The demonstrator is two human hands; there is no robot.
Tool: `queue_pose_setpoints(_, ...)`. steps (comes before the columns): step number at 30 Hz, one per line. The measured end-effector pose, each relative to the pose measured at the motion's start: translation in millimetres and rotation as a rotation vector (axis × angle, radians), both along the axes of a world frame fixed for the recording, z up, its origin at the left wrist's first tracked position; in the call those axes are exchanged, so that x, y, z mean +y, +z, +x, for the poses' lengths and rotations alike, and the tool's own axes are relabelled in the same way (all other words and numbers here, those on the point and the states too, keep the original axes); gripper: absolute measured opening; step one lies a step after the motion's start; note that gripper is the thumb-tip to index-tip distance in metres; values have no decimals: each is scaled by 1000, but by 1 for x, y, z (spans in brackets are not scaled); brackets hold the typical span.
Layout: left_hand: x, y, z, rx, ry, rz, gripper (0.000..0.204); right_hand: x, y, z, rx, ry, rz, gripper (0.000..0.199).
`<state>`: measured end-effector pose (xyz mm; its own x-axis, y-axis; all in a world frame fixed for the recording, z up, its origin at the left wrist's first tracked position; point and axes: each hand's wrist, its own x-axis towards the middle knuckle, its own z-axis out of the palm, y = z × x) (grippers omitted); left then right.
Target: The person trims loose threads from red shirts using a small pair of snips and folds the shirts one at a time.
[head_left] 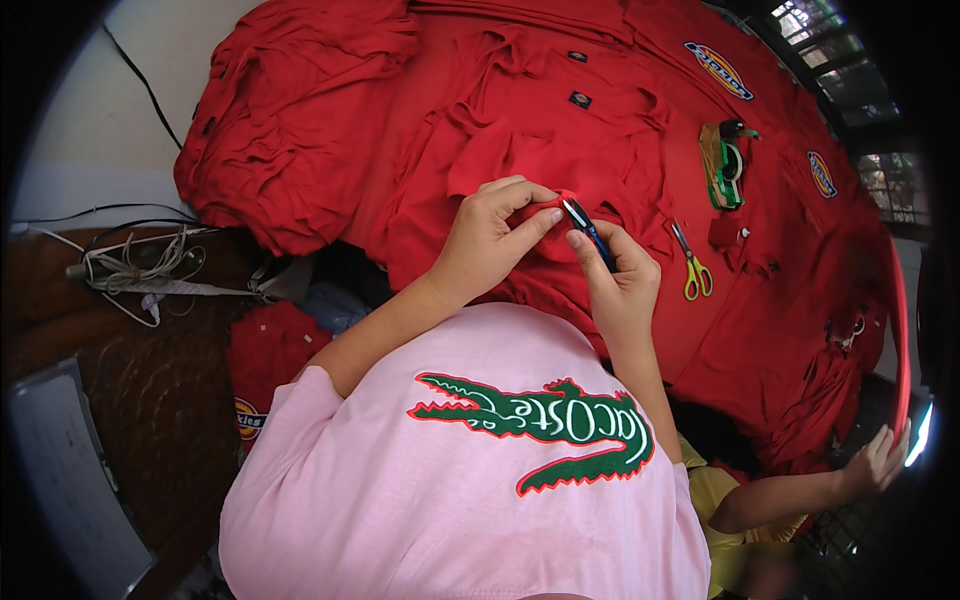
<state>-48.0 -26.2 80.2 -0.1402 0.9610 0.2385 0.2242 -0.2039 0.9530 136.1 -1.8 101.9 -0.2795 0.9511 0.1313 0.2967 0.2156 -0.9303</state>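
My left hand (488, 228) pinches a fold of a red shirt (530, 140) between thumb and fingers, just in front of my chest. In my right hand (625, 282) are small thread snips (592, 237) with a dark blue handle and silver blades. The blade tips are at the pinched cloth beside my left fingertips. Whether they touch a thread is too small to tell. The shirt lies spread over more red cloth, with small dark labels on it.
Scissors (696, 275) with yellow-green handles lie right of my hands, below a green tape dispenser (722, 172). A heap of red shirts (300, 110) rises at far left. Tangled cables (150, 265) hang left. At lower right, another person's hand (876, 465) holds red cloth.
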Motion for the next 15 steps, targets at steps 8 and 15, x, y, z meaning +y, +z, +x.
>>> queue_pose_setpoints(8,4,-6,-1,105,8,58,15,-1,-3,-4,-31,-16,8,17)
queue_pose_setpoints(15,4,-2,0,206,-64,99,16,13,-24,-4,204,-160,-97,19)
